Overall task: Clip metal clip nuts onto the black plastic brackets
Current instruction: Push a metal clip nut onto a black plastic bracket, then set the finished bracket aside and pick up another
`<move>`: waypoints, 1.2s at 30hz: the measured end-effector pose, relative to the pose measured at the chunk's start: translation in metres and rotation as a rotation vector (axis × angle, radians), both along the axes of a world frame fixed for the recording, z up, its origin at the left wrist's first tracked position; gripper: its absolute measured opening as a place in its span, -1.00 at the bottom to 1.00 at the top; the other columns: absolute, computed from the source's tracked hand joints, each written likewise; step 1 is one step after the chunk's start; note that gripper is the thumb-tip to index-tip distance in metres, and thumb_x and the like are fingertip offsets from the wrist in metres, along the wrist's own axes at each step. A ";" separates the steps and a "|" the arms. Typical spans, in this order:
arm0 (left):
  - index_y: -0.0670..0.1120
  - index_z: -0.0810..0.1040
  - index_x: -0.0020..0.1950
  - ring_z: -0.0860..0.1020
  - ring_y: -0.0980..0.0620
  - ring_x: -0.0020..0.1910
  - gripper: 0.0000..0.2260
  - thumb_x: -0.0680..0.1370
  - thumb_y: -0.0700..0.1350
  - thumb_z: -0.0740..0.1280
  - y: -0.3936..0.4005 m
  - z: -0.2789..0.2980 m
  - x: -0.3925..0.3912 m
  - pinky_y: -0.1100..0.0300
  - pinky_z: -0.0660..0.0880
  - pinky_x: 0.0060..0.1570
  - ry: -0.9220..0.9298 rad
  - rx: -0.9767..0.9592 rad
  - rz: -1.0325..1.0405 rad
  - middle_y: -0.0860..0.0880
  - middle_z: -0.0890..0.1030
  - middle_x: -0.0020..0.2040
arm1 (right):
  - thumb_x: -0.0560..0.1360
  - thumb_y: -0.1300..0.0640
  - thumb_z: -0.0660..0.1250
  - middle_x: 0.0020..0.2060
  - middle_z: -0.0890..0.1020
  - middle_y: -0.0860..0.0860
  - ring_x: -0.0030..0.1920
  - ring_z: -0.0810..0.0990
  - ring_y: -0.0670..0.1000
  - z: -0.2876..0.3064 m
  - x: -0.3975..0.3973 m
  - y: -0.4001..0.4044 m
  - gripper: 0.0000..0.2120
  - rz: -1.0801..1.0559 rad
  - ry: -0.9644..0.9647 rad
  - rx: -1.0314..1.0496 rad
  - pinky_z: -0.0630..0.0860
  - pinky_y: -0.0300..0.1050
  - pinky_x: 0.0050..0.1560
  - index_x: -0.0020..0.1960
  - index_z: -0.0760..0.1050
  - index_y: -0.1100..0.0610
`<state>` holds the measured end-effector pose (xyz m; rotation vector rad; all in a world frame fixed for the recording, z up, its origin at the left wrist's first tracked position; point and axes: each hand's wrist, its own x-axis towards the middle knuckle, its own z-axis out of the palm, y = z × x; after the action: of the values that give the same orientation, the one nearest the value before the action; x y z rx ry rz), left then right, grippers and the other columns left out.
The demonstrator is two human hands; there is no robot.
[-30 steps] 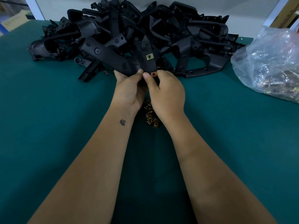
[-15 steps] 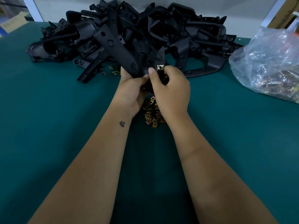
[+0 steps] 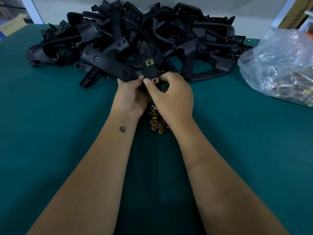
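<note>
Head view: over the green surface (image 3: 50, 133), the left hand (image 3: 129, 97) grips a black bracket (image 3: 118, 68) from below; the right hand (image 3: 171, 97) pinches a clip nut (image 3: 155, 80) against its lower edge. Loose clip nuts (image 3: 156, 121) lie under the wrists.

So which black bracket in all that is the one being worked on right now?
Start at the heap of black brackets along the table's far edge, then drop to the two hands in front. The held bracket is the only one lifted, with a clip nut already fitted.

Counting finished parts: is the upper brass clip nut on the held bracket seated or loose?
Seated: the brass clip nut lies flat on the black plastic bracket, its hole showing, no finger touching it.
</note>
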<state>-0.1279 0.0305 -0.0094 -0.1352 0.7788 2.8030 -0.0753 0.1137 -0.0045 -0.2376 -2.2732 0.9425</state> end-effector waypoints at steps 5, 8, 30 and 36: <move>-0.15 0.36 0.41 0.56 -0.16 0.13 -0.59 0.61 -0.45 0.11 0.000 -0.003 -0.002 -0.01 0.66 -0.09 -0.010 -0.022 -0.051 -0.22 0.52 0.22 | 0.55 -0.04 0.34 -0.22 0.58 0.03 -0.23 0.51 0.02 -0.001 0.000 -0.001 -0.68 -0.004 0.066 0.254 0.28 -0.16 -0.26 -0.20 0.54 0.21; -0.09 0.37 0.29 0.57 -0.17 0.17 -0.63 0.60 -0.46 0.10 0.000 0.000 0.000 -0.04 0.63 0.04 0.037 -0.069 -0.043 -0.21 0.54 0.25 | 0.54 0.04 0.37 -0.28 0.59 0.10 -0.26 0.53 0.10 0.001 0.001 0.001 -0.68 -0.028 0.149 0.369 0.31 -0.10 -0.24 -0.26 0.54 0.27; 0.02 0.47 0.27 0.62 0.06 0.15 -0.76 0.60 -0.13 0.33 0.043 0.032 0.052 -0.03 0.54 0.25 0.354 -0.709 0.050 0.02 0.65 0.16 | 0.52 0.11 0.38 -0.22 0.58 -0.16 -0.22 0.53 -0.26 0.030 0.035 0.011 -0.94 -0.081 0.235 -0.616 0.40 -0.44 -0.24 -0.04 0.51 0.06; -0.01 0.49 0.10 0.65 -0.08 -0.08 -0.86 0.57 -0.20 0.32 0.107 0.042 0.108 -0.02 0.59 0.00 0.282 -0.601 -0.111 -0.08 0.65 -0.05 | 0.51 0.17 0.39 -0.24 0.61 -0.11 -0.26 0.57 -0.20 0.039 0.088 0.054 -0.94 -0.266 0.344 -0.783 0.52 -0.31 -0.21 -0.11 0.50 0.07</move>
<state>-0.0198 0.1372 0.0323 0.2046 1.6200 2.4228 0.0130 0.1674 0.0348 -0.6363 -1.4331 1.5463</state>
